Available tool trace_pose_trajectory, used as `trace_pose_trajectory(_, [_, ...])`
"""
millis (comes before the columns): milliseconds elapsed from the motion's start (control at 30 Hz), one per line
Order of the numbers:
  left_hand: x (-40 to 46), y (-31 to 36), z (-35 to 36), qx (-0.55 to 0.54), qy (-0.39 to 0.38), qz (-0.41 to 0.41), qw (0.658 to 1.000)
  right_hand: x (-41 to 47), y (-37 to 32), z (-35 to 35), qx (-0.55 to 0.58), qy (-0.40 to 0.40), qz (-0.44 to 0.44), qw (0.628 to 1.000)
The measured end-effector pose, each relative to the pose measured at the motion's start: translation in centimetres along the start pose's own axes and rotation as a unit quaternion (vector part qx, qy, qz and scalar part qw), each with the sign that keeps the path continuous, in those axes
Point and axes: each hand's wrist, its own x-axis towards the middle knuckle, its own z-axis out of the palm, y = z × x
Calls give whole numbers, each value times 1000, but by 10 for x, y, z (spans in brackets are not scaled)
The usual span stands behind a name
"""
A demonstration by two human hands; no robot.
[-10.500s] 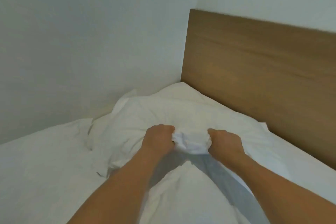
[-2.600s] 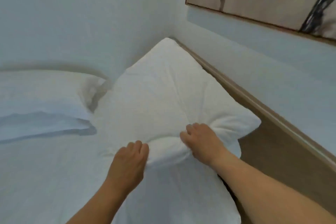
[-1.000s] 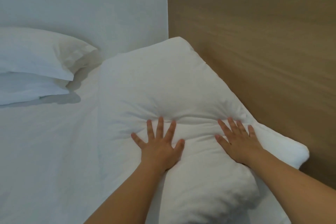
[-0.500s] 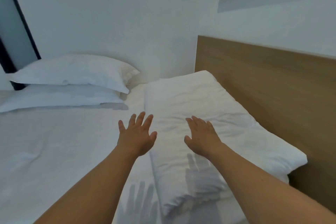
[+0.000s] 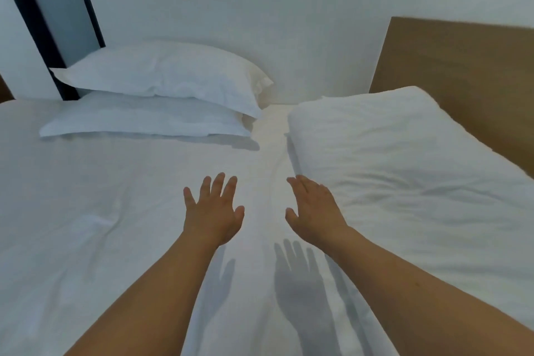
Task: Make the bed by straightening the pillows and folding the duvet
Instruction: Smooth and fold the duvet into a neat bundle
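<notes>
Left hand: the left hand (image 5: pixel 213 212) hangs above the sheet (image 5: pixel 86 211) with fingers straight and spread, holding nothing — its shadow falls on the bed below it, so it seems clear of the cloth.
Right hand: the right hand (image 5: pixel 313 211) is likewise flat and empty, fingers together, hovering just beside the near edge of the right pillow (image 5: pixel 404 159).
Risk: neither hand grips anything, so a careless reach toward the stacked pillows (image 5: pixel 161 95) could drag the sheet into fresh creases; a knock from the right forearm could push the right pillow askew from the headboard (image 5: pixel 462 72).
Right pillow: lies flat along the headboard, to the right of the right hand, its surface wrinkled.
Stacked pillows: two, one on the other, well beyond the left hand — against the wall (image 5: pixel 231 9).
Duvet: whether the white expanse under the hands is duvet or sheet cannot be told.
</notes>
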Motion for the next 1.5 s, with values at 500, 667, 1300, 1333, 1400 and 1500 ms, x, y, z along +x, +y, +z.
trace_pose_trajectory(500, [258,-146,-58,156,99,-23,982,294,-47,11,-12,72,-32,997])
trace_pose_trajectory(667, [341,-226,-107,197,109,-77,971,390,-103,13,-18,68,-43,997])
trace_pose_trajectory(1300, [636,-326,-58,254,66,11,965,679,-99,111,-166,138,28,976])
trace_pose_trajectory(1333, [641,-323,-55,252,64,12,966,684,-98,114,-164,143,28,976])
trace_pose_trajectory(1400, [645,-318,-48,232,83,19,969,687,-97,117,-149,162,29,975])
trace_pose_trajectory(1500, [642,-319,-34,220,89,27,971,681,-99,127,-141,185,24,972])
